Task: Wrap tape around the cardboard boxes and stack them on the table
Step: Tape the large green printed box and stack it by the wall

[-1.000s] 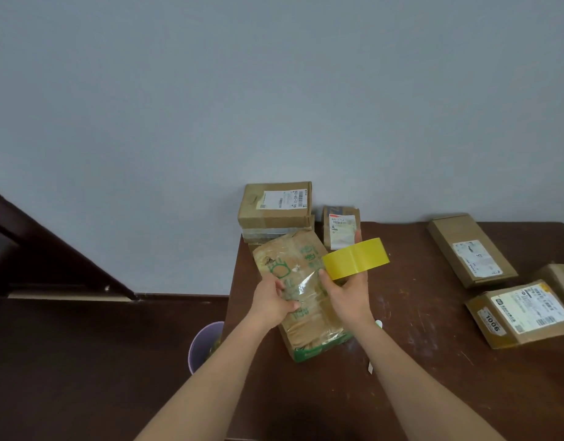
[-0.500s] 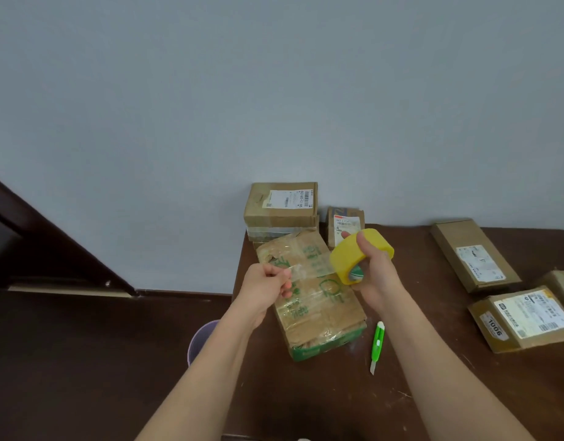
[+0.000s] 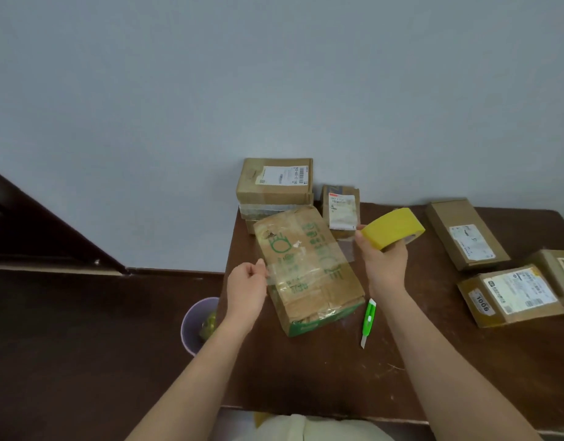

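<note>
A long cardboard box with green print (image 3: 309,268) lies on the dark table (image 3: 306,377) near its left edge. My right hand (image 3: 384,265) grips a yellow tape roll (image 3: 393,229) above the box's right side. My left hand (image 3: 247,286) pinches the free end of the clear tape strip (image 3: 306,270) at the box's left edge. The strip stretches across the box top between my hands. A stack of two boxes (image 3: 275,186) stands behind it against the wall.
A green utility knife (image 3: 368,323) lies right of the box. A small labelled box (image 3: 341,206) stands at the back. Three more boxes (image 3: 509,296) lie at the right. A lilac bin (image 3: 199,324) sits on the floor left of the table.
My hands have drawn apart: the right carried the roll rightward, the left pulled the tape end left, so the strip now spans the box. The knife came into sight.
</note>
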